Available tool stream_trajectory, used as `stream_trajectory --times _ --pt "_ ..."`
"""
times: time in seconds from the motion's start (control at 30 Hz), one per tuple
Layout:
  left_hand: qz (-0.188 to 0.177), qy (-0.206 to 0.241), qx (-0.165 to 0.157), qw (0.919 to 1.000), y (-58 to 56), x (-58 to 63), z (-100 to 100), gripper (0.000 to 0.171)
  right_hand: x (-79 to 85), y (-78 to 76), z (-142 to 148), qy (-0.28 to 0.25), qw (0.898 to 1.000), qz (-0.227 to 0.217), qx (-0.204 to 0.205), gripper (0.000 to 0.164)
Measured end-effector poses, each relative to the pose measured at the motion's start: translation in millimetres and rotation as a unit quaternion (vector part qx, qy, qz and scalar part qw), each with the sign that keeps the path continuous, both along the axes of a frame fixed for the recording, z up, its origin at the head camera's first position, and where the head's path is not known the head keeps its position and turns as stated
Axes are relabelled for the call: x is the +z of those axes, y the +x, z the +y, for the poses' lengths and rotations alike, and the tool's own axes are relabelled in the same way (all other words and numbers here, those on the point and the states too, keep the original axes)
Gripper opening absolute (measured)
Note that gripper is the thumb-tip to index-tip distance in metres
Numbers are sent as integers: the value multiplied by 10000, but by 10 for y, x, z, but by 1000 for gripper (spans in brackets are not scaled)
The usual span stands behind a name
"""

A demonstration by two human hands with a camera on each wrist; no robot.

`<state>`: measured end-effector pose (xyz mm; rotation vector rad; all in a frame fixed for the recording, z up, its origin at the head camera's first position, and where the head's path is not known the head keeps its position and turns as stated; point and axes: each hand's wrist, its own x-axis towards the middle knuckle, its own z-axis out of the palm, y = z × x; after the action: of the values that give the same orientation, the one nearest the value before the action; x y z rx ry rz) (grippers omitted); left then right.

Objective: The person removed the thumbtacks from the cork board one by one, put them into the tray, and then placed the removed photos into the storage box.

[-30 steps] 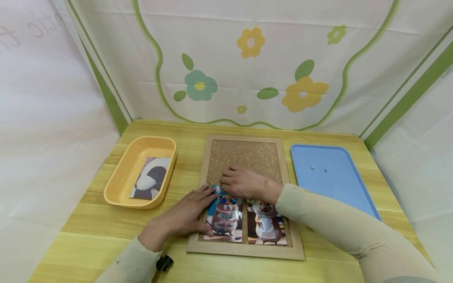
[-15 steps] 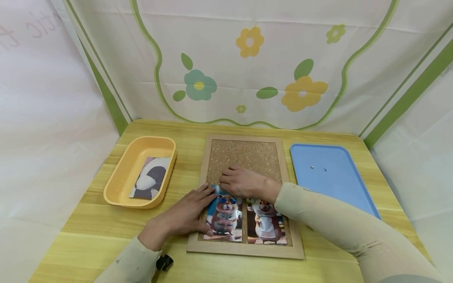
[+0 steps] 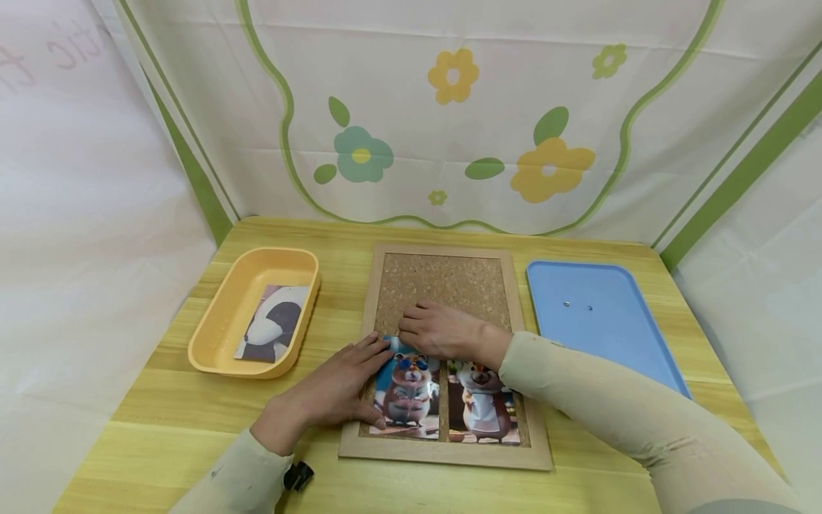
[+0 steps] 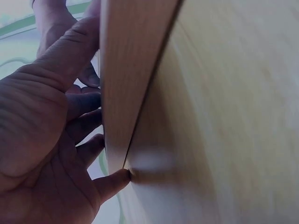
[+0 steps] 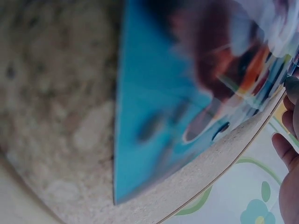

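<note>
On the sunglasses photo (image 3: 411, 400), left hand (image 3: 334, 385) splayed.

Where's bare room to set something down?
Free: cork board beyond the right hand; table beyond the left hand, between yellow bin and board; blue tray around two tiny items. Crowded: the board's near half, under hamster photos and hands.

"How did your sunglasses-hamster photo (image 3: 411, 400) lie?"
"Glossy, blue at its top, on your cork board's (image 3: 443, 285) near left part."
"And that board?"
"Wood-framed, flat on your worktop (image 3: 160, 442)."
</note>
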<state>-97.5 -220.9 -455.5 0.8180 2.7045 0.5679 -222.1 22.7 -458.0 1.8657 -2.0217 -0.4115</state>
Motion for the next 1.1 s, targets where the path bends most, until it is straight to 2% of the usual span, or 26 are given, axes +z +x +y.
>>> stream_trajectory --times 0.37,0.53,0.83,1.1 --pt "570 -401 -62 9975 10 -32 -49 117 -18 -16 9 -140 9998 -164 10 19" --pt "642 -586 -87 9962 16 -46 -59 114 -6 -16 14 -118 9996 -263 -57 20" --pt "871 -950 -115 9916 39 -40 -43 119 -6 -10 16 -212 9994 -266 -45 19" --pt "865 -919 -120 9919 48 -48 -32 118 -27 -10 15 -313 9988 -371 -69 18"
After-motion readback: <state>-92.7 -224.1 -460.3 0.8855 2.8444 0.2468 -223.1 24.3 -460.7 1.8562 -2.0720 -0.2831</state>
